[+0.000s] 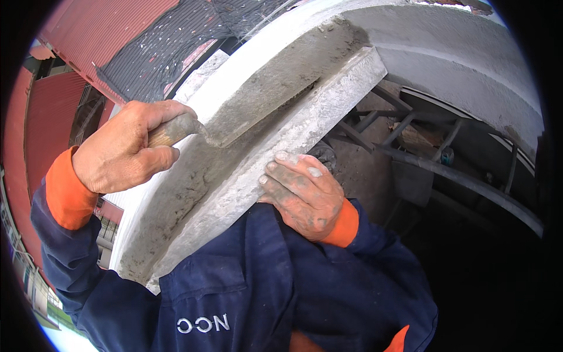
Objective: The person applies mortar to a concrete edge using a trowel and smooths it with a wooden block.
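Observation:
My left hand (126, 146) is closed round the wooden handle of a trowel (167, 135), whose neck and handle end are smeared with grey cement. The trowel's blade points away to the upper right, low over a curved band of wet-looking grey mortar (182, 188); blade and mortar are so alike in colour that its outline is hard to make out. My right hand (305, 193), its fingers coated in cement, lies flat with fingertips on the pale concrete ledge (328, 97) nearest my body. It holds nothing. Between ledge and mortar runs a dark groove.
White curved wall (451, 58) continues to the upper right. Below it on the right, metal framing (463, 176) crosses a dark, lower space. Beyond the wall on the left are red corrugated roofs (105, 35) and dark crumpled sheeting (158, 53). My body is close against the ledge.

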A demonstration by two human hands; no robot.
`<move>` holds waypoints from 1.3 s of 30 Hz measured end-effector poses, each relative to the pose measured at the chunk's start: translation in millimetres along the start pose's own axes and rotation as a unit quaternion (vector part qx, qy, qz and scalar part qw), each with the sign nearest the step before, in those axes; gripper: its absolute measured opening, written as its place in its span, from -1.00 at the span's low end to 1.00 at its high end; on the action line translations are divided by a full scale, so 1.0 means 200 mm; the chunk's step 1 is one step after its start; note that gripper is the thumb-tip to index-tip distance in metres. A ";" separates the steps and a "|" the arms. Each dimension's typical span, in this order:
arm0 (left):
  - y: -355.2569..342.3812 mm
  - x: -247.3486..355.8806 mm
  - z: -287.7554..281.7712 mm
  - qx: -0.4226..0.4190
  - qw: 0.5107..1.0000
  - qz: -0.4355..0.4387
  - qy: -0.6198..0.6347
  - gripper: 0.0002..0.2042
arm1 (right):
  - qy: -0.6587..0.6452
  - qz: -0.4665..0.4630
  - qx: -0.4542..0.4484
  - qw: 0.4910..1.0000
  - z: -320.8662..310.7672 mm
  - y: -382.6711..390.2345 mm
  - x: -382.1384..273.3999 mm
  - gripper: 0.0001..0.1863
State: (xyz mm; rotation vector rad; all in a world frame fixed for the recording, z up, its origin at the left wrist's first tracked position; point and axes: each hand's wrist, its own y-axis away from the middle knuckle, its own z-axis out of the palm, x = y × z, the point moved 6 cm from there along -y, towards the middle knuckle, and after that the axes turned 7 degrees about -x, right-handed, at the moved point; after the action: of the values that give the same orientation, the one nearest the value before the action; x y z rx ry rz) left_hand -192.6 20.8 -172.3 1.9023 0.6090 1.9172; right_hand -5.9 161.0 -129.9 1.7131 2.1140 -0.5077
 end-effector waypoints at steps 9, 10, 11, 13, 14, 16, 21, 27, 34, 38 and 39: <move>0.11 -0.04 0.05 0.001 0.998 0.061 -0.015 -0.53 | -0.002 0.004 0.010 1.000 0.00 0.02 0.00 -0.67; 0.15 -0.07 0.05 0.012 0.999 0.048 0.009 -0.52 | -0.001 0.004 0.008 1.000 0.00 0.01 0.00 -0.67; 0.19 -0.11 0.06 0.021 0.999 0.034 0.032 -0.52 | 0.001 0.004 0.007 1.000 0.00 0.01 0.00 -0.67; 0.24 -0.13 0.06 0.015 0.994 -0.048 0.100 -0.51 | 0.001 0.004 0.011 1.000 0.00 0.01 0.00 -0.68; 0.23 -0.13 0.07 0.014 0.993 -0.063 0.101 -0.52 | 0.001 0.003 0.016 1.000 0.00 0.01 0.00 -0.68; 0.22 -0.12 0.08 0.017 0.990 -0.094 0.104 -0.54 | -0.003 -0.002 0.020 1.000 0.00 0.01 0.01 -0.69; 0.15 -0.12 0.12 -0.025 0.985 -0.104 0.136 -0.51 | -0.014 -0.007 0.008 1.000 0.01 0.02 0.01 -0.69; 0.09 -0.08 0.09 -0.062 0.971 -0.145 0.179 -0.52 | -0.014 -0.018 0.010 1.000 0.02 0.02 0.01 -0.66; 0.04 -0.11 0.07 -0.060 0.971 -0.106 0.204 -0.56 | -0.010 -0.021 -0.008 1.000 0.02 0.03 0.01 -0.67; 0.04 -0.11 0.06 -0.060 0.968 -0.130 0.208 -0.57 | -0.020 -0.027 -0.009 0.999 0.02 0.03 0.02 -0.72; 0.05 -0.12 0.06 -0.056 0.969 -0.129 0.204 -0.57 | -0.021 -0.027 -0.011 0.999 0.02 0.03 0.02 -0.71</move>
State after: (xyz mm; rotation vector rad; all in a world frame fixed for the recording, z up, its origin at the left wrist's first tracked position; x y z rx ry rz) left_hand -180.5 1.0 -187.0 1.2922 0.8025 2.1254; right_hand -1.0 163.3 -135.4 1.6237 2.1338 -0.5279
